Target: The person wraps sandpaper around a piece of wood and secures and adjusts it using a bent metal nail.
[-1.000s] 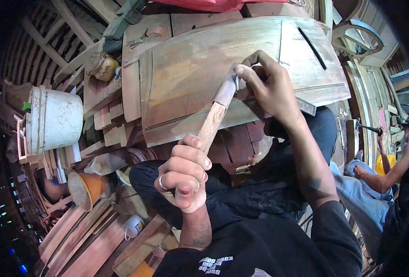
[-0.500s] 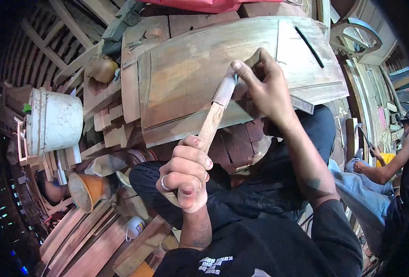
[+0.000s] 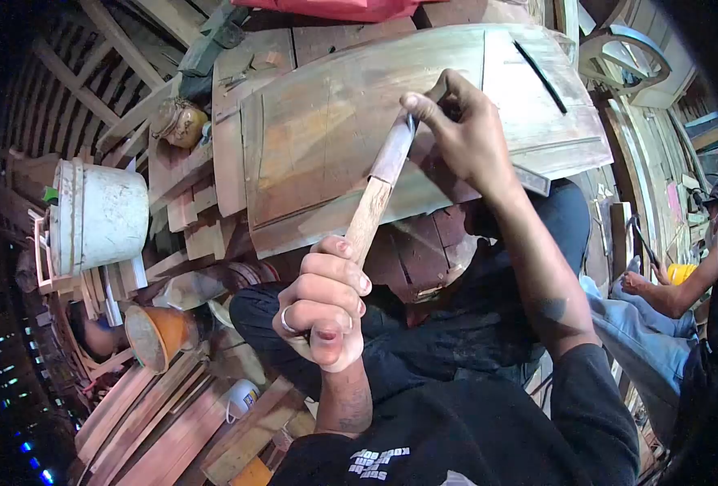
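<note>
My left hand (image 3: 324,304), with a ring on one finger, is wrapped round the lower end of a light wooden handle (image 3: 369,212). The handle slants up and to the right into a grey-brown metal sleeve (image 3: 393,152). At the top end of the sleeve, my right hand (image 3: 462,125) pinches with thumb and forefinger; what lies between the fingertips is too small to make out. Beneath the tool lies a broad wooden panel (image 3: 310,121) with a curved far edge. A dark thin strip (image 3: 540,77) rests on the panel's right part.
A white bucket (image 3: 101,215) stands at the left, an orange container (image 3: 156,334) below it. A jar (image 3: 179,123) sits near the panel's left edge. Wooden boards (image 3: 156,421) lie at the lower left. At the far right, a co-worker's arm (image 3: 683,292) holds a dark tool.
Both hands keep their hold while my right hand shifts slightly up and left. The whole view has moved a little. The co-worker's hands and tool at the right have changed position.
</note>
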A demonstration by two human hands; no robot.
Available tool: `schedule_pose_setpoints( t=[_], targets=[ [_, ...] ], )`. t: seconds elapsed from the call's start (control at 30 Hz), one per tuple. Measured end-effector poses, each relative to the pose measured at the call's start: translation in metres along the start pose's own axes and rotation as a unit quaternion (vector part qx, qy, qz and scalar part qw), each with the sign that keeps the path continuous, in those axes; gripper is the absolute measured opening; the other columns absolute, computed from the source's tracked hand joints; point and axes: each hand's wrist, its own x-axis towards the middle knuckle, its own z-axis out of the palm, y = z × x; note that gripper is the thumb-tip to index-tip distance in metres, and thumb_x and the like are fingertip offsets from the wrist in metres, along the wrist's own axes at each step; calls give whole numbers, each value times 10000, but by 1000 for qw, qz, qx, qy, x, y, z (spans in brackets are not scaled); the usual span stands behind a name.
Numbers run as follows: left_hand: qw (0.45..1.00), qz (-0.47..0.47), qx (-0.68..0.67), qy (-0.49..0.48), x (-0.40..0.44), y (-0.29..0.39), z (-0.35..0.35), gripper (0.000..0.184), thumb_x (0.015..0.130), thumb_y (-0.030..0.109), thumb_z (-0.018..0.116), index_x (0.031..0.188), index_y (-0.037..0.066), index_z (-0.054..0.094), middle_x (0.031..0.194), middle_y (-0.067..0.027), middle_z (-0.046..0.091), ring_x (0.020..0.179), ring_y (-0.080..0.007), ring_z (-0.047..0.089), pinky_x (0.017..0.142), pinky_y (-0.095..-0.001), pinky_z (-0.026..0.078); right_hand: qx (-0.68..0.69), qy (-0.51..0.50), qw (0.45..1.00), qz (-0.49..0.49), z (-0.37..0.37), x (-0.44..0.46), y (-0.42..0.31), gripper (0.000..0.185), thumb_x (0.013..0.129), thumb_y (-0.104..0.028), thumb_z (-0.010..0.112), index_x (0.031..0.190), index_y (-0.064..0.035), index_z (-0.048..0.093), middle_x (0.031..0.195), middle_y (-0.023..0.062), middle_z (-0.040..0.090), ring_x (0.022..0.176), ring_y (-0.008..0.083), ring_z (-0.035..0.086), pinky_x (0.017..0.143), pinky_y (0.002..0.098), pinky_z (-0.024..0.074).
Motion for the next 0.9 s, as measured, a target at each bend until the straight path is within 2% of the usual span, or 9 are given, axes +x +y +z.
schedule_pose_setpoints(
  t=[0.03,0.1,0.13,0.27,0.37,0.4,0.53,0.67,0.9],
  targets=[
    [1000,6,-2,0,0,0,1,354,999,331,487,688,170,431,691,1,518,764,-188,542,941,-464,406,-1,2,1000,-6,5,-2,6,383,925,-310,782,853,19,599,654,145,644,611,178,631,598,356,508],
    [996,4,-40,79,-2,-3,2,339,943,313,623,695,97,538,657,-42,597,694,-224,616,896,-492,475,49,15,986,-161,15,-13,10,374,939,-286,769,823,15,579,607,125,629,539,160,626,511,340,491],
    [1000,-9,-18,15,-1,-2,-4,347,1001,335,480,697,173,434,689,5,504,764,-187,530,956,-463,395,-3,-1,988,-152,11,-21,6,365,935,-286,773,843,20,596,605,119,621,541,161,620,516,339,489],
    [1000,-11,-8,25,0,-3,-5,350,1004,351,472,701,179,432,688,13,472,767,-180,518,956,-461,391,24,10,1000,-9,1,-9,0,380,920,-305,787,869,30,615,617,137,612,587,170,595,583,353,490],
    [999,-10,-14,33,-2,-3,-4,352,1009,352,468,702,181,433,694,14,472,770,-177,517,960,-464,387,-22,19,991,-129,7,-17,2,385,927,-278,781,818,29,574,616,145,616,542,160,589,515,347,467],
    [999,-12,-17,39,-3,-3,-4,352,1011,351,465,703,182,434,695,14,474,776,-175,517,961,-463,384,35,8,986,-165,14,-22,4,371,930,-266,776,806,19,573,604,127,618,513,153,601,481,340,463],
    [999,-9,-19,28,-2,-4,-4,356,1008,348,470,697,180,429,691,16,488,781,-177,522,954,-454,380,77,12,997,-4,3,1,9,368,938,-282,771,802,6,586,595,85,628,513,139,636,468,317,484],
    [995,4,-55,86,-5,-4,4,342,964,291,623,688,105,544,673,-34,602,705,-214,612,898,-477,464,-8,-13,996,-89,14,-20,4,412,939,-318,767,790,14,573,585,103,604,515,153,626,482,334,480],
    [996,1,-45,74,-5,-4,-1,360,977,321,597,691,111,533,674,-35,587,722,-218,611,908,-480,458,64,-8,998,-4,4,-10,-11,400,932,-286,775,793,32,576,597,126,629,517,174,626,492,339,481]
  ],
)
